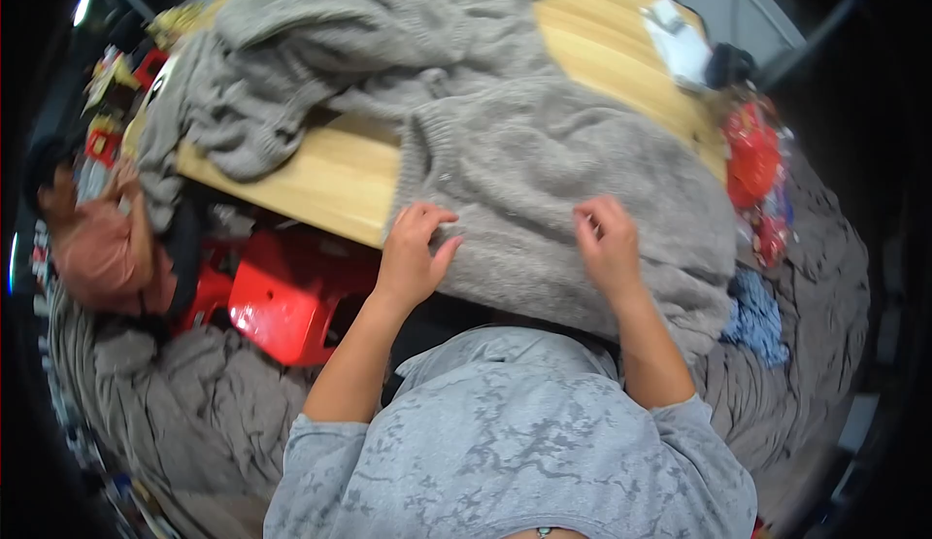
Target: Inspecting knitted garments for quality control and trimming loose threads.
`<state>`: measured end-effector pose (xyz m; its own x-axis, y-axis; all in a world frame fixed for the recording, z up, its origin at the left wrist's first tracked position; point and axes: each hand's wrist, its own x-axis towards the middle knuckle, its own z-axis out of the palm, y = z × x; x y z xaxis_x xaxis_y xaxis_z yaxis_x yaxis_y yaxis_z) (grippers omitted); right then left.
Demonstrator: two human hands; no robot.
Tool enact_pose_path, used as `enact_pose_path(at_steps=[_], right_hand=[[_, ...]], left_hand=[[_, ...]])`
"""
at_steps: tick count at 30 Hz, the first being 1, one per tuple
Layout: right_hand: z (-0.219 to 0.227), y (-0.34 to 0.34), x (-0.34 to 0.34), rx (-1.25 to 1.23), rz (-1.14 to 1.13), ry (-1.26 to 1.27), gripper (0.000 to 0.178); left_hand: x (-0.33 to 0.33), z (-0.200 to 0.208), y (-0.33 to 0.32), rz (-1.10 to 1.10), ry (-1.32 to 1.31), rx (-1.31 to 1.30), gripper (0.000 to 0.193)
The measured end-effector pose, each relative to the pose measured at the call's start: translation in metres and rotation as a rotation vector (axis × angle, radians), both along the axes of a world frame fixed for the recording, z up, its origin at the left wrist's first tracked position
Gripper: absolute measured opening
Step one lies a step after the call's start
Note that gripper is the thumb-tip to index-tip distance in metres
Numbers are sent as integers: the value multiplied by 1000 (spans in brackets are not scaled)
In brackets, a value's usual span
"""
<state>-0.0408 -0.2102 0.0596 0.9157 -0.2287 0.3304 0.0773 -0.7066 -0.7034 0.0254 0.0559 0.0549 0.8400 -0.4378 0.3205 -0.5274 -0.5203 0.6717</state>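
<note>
A grey fuzzy knitted sweater (544, 170) lies spread over the near right part of the wooden table, its near edge hanging over the table edge in front of me. A ribbed band (427, 155) runs down its left side, with a small pale dot on it. My left hand (416, 252) is at the lower end of this band, thumb apart from the fingers, over the knit. Farther right, my right hand (607, 238) is over the sweater with fingers loosely bent and a gap by the thumb. Neither hand visibly grips anything.
More grey knitwear (311, 29) is heaped across the table (335, 175) at the far left. A person (112, 248) sits at the left, beside red stools (282, 296). Grey cloth piles (204, 403) flank me. Red plastic bags (752, 165) and blue cloth (755, 316) are at right.
</note>
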Motion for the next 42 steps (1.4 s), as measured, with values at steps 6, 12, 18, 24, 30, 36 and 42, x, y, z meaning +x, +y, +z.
enact_pose_path(at_steps=[6, 12, 18, 24, 30, 36, 42], right_hand=[[-6, -202, 34, -260, -398, -154, 11], [-75, -326, 82, -393, -544, 251, 29], [-108, -345, 110, -457, -626, 361, 36], [-107, -366, 116, -378, -575, 447, 28], [-48, -307, 98, 457, -446, 69, 20], [22, -155, 41, 507, 187, 180, 22], [12, -28, 11, -83, 416, 241, 20]], left_hand=[[-8, -12, -55, -205, 123, -70, 18], [-16, -37, -71, -53, 287, -118, 14], [-13, -38, -89, 190, 376, 98, 22], [-4, -44, -106, 311, 321, 289, 24], [-6, -52, -90, 262, 492, -34, 17], [-13, -49, -70, 163, 627, -264, 14], [-19, -51, -68, 130, 647, -397, 10]])
